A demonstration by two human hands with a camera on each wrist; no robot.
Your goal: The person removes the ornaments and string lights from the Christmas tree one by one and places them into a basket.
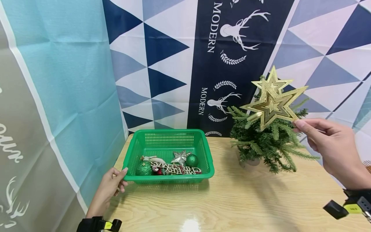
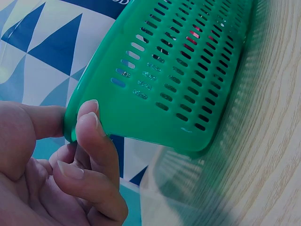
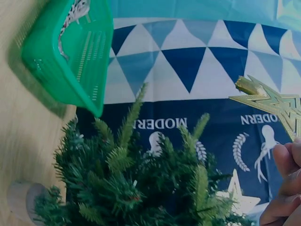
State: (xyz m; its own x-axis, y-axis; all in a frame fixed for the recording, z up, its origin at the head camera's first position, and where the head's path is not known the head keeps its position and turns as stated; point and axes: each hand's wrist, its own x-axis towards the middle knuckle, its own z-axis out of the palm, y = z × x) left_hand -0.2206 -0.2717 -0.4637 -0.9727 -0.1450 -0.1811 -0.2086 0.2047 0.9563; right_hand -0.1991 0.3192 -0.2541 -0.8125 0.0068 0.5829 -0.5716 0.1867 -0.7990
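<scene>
My right hand [image 1: 333, 145] pinches a gold star tree topper [image 1: 292, 93] by one point, holding it up in front of a small artificial Christmas tree [image 1: 261, 145]. A short gold tube [image 1: 254, 116] sticks out from this star. Behind it, a second gold star [image 1: 273, 73] shows at the top of the tree; its lower part is covered. My left hand [image 1: 111, 183] grips the front left corner of a green plastic basket [image 1: 171, 178], with thumb and fingers on the rim. In the right wrist view, the held star [image 3: 270, 101] is apart from the tree.
Inside the basket lie green glitter balls [image 1: 192, 160], a silver star [image 1: 180, 157] and a Merry Christmas sign [image 1: 175, 168]. The basket and tree stand on a wooden table [image 1: 232, 199]. Patterned cloth [image 1: 168, 64] hangs behind and at the left.
</scene>
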